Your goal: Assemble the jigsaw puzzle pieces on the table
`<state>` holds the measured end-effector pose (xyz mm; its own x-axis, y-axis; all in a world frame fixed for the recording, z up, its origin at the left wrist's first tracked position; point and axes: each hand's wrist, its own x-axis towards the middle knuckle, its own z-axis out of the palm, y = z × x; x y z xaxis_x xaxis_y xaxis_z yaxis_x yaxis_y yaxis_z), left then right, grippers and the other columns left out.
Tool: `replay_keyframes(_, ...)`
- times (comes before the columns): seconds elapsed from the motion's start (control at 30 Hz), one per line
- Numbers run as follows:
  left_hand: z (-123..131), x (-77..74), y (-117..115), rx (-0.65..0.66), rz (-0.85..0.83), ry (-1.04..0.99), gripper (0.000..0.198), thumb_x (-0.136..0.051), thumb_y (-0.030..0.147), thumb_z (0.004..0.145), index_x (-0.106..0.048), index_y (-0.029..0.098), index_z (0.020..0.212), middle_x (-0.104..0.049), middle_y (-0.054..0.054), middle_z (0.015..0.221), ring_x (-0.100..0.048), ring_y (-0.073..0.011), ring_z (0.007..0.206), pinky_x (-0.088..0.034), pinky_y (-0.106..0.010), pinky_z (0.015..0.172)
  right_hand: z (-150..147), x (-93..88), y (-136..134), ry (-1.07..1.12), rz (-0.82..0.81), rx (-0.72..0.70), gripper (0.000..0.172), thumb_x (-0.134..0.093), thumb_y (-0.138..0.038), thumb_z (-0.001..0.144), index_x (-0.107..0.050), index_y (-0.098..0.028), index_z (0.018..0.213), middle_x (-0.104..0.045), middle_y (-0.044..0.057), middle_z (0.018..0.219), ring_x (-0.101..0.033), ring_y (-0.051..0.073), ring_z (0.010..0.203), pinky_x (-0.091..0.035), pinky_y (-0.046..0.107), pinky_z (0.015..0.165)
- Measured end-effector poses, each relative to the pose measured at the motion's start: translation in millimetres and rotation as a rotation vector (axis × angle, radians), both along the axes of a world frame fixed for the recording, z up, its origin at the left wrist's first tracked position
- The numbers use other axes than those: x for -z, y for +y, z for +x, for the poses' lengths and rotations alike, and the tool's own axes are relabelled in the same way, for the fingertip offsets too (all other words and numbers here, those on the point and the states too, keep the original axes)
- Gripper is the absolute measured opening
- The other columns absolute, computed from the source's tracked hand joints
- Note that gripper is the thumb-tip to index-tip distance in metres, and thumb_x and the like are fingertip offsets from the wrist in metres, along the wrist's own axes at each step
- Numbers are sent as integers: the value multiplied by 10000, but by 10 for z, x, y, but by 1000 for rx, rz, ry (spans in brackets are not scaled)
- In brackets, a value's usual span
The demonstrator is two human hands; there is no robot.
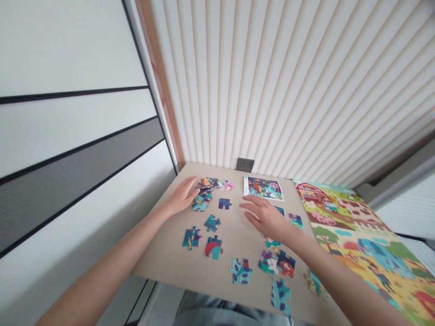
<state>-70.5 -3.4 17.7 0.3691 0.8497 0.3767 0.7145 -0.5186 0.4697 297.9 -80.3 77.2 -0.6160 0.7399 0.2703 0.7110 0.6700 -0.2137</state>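
My left hand [182, 195] lies flat on the beige table [163, 253], its fingers stretched out and touching a pile of colourful puzzle pieces [208, 189]. My right hand [263, 215] hovers palm down with fingers spread, holding nothing, just below a small reference picture card [263, 187]. Between the hands lies a dark blue piece [224, 203]. Several loose pieces are scattered nearer me, among them a red and blue one [213, 247] and a teal one [240, 270]. Some pieces are partly hidden under my right wrist.
A large finished farm-scene puzzle [367, 240] covers the right part of the table. A grey wall socket [245, 165] sits on the ribbed wall behind. The table's left edge runs along a panelled wall; its near edge is above my lap.
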Motion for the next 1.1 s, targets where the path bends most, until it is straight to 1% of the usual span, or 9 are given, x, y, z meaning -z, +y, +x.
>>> replay_keyframes(0.1,-102,-70,-550,15,16,73,450,-412,440,1048,-542,245,1433,-552,-99,1459,-497,-269,1375,-371,-475,1202,431,18,-810,65,43,114,288,-514,-235,1015,-681,-287,1244,-668,88,1316,-623,239,1233,-525,441,1037)
replay_keyframes(0.2,-139,-72,-1169,54,20,173,365,-454,390,1037,-625,297,1345,-601,-70,1396,-559,-256,1307,-456,-428,1139,709,211,-1512,87,65,205,281,-550,-251,1000,-682,-301,1243,-698,75,1233,-655,240,1162,-569,408,958)
replay_keyframes(0.27,-96,-40,-1549,46,36,206,338,-503,354,1015,-645,314,1319,-612,-58,1381,-583,-253,1279,-495,-407,1103,784,381,-1860,76,69,263,286,-570,-266,994,-678,-304,1256,-698,75,1218,-661,250,1138,-575,414,938)
replay_keyframes(0.37,94,43,-2016,30,68,192,338,-545,319,988,-645,318,1311,-622,-57,1363,-592,-263,1270,-531,-406,1066,763,587,-2196,86,94,356,257,-601,-303,982,-695,-295,1221,-707,76,1174,-674,262,1089,-581,426,919)
replay_keyframes(0.5,512,184,-2426,25,89,156,360,-544,250,981,-621,292,1330,-610,-79,1384,-571,-277,1300,-530,-446,1079,625,694,-2385,87,80,434,282,-611,-333,979,-681,-278,1247,-695,92,1179,-668,275,1078,-579,432,897)
replay_keyframes(0.6,805,267,-2563,65,105,138,416,-554,225,966,-591,284,1376,-616,-90,1383,-570,-288,1308,-543,-460,1076,529,706,-2424,44,77,472,353,-613,-346,975,-645,-273,1320,-680,104,1227,-651,295,1122,-565,457,924)
replay_keyframes(0.7,975,312,-2578,82,114,137,497,-541,219,963,-530,294,1454,-603,-97,1415,-557,-307,1331,-537,-501,1091,465,716,-2428,9,86,462,383,-611,-339,973,-629,-272,1350,-665,114,1275,-641,301,1150,-558,462,943)
replay_keyframes(0.83,1029,325,-2550,80,109,154,495,-537,210,963,-539,286,1452,-578,-94,1453,-525,-315,1372,-527,-518,1113,431,742,-2406,22,131,436,371,-607,-337,974,-637,-274,1339,-672,113,1280,-654,297,1136,-560,455,927)
replay_keyframes(1.1,1083,275,-2588,51,144,152,476,-521,196,963,-571,257,1433,-610,-99,1424,-542,-302,1367,-539,-495,1116,473,882,-2346,70,180,419,317,-619,-361,970,-673,-255,1263,-695,104,1244,-674,289,1124,-568,438,913)
